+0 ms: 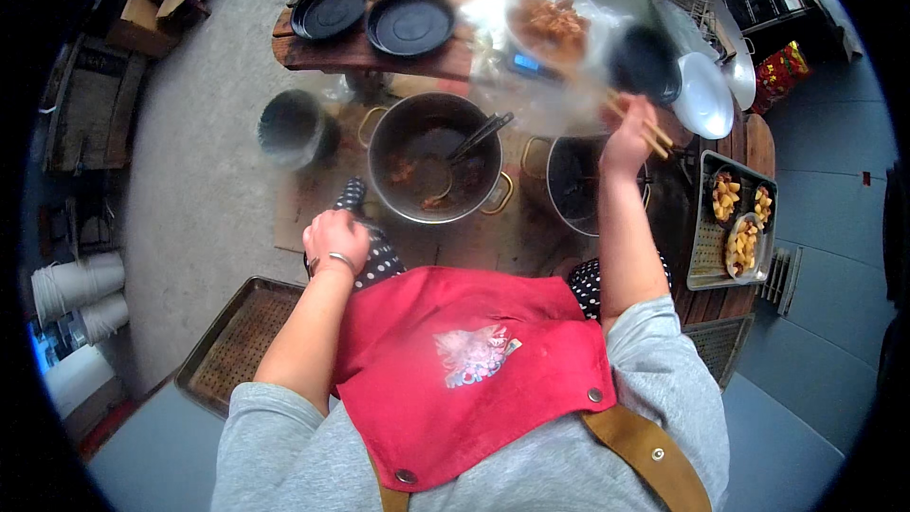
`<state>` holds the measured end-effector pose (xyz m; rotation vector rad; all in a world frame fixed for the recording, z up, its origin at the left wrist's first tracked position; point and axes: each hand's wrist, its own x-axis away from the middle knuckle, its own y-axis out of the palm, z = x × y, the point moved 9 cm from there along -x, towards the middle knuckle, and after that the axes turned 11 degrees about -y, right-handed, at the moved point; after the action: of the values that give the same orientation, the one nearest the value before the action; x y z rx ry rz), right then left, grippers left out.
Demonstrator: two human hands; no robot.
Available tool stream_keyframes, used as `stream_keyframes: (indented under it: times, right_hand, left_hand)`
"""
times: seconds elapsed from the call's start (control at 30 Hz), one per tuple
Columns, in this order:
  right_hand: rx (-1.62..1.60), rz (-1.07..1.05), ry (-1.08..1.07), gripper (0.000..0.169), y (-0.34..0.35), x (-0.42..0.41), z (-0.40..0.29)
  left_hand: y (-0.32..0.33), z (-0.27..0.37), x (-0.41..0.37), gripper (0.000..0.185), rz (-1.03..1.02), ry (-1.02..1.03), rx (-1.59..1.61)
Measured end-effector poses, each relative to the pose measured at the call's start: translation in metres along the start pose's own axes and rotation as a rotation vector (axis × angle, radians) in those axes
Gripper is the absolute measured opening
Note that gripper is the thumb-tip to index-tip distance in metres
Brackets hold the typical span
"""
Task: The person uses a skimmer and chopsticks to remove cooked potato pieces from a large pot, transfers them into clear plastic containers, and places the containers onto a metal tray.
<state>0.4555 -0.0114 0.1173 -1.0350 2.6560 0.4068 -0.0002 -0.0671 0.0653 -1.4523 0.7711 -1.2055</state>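
Observation:
My right hand [629,135] is closed around wooden chopsticks [657,139], raised above the right side of a deep pot [572,185]; the chopsticks' far ends blur into haze. Resting on my dotted trouser leg, my left hand [338,238] shows nothing in it. In front of me stands a large steel pot [435,156] with brass-coloured handles, dark liquid, and a ladle [483,136] leaning in it. Beyond, a pale bowl [551,21] of reddish-brown food sits by a lit scale display [526,62]. Two round black pans [411,21] lie on the wooden bench [313,53].
A lined bucket [290,129] stands left of the large pot. At right, a perforated metal tray [711,249] holds several small bowls of yellow chunks [743,245]. A white dish [702,96] and a black container [645,64] are near my right hand. Another tray [242,341] lies lower left.

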Motion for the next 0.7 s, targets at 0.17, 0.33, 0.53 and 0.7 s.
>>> stream_keyframes:
  times: [0.17, 0.33, 0.53, 0.7]
  right_hand:
    - [0.223, -0.153, -0.207, 0.028, 0.031, -0.040, 0.013]
    - [0.365, -0.207, -0.431, 0.026, 0.053, -0.055, 0.044]
    - [0.348, -0.022, -0.392, 0.029, 0.044, -0.065, 0.033]
    - [0.178, 0.189, -0.001, 0.029, 0.010, -0.070, 0.051]
  left_hand:
    - [-0.001, 0.004, -0.001, 0.023, -0.015, 0.008, -0.031]
    - [-0.002, 0.005, -0.001, 0.022, -0.004, 0.008, -0.032]
    - [-0.003, 0.005, -0.001, 0.022, 0.007, 0.009, -0.018]
    - [0.000, 0.003, -0.003, 0.023, -0.004, 0.010, -0.033]
